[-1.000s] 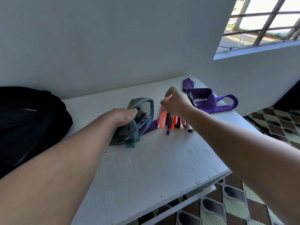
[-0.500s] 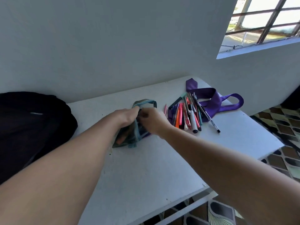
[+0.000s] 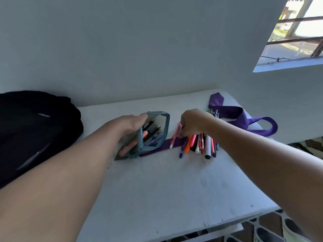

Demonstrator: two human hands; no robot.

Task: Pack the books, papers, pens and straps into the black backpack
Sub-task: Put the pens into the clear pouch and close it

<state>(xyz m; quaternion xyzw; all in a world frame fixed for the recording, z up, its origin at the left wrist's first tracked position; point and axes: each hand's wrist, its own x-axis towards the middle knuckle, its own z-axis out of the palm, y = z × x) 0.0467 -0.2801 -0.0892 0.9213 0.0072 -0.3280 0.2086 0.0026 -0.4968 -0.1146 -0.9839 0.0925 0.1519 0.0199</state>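
The white table (image 3: 157,189) fills the middle of the frame, its near edge running across the lower right, and most of its surface toward the bottom centre lies bare between my two forearms. At the left edge of the frame the black backpack (image 3: 35,130) slumps against the wall, well apart from the pens. I cannot see whether it is open.

Toward the upper right of the table the purple strap (image 3: 244,119) lies looped, one end passing left under the pens and under the pouch. It reaches close to the table's right edge.

Left of centre sits the teal-edged clear pencil pouch (image 3: 153,135), mouth gaping toward me. Inside it are several dark pens, a blue one and an orange-tipped one. My left hand (image 3: 129,123) grips the pouch's left rim and holds it open.

Just right of the pouch, the loose pile of pens (image 3: 201,145) lies on the strap: orange, pink, blue, red and a white marker with a black cap, tips pointing toward the near edge.

My right hand (image 3: 194,121) hovers over the far end of that pile, fingers pinched on a pink pen (image 3: 175,136), which tilts with its lower tip near the strap between pouch and pile
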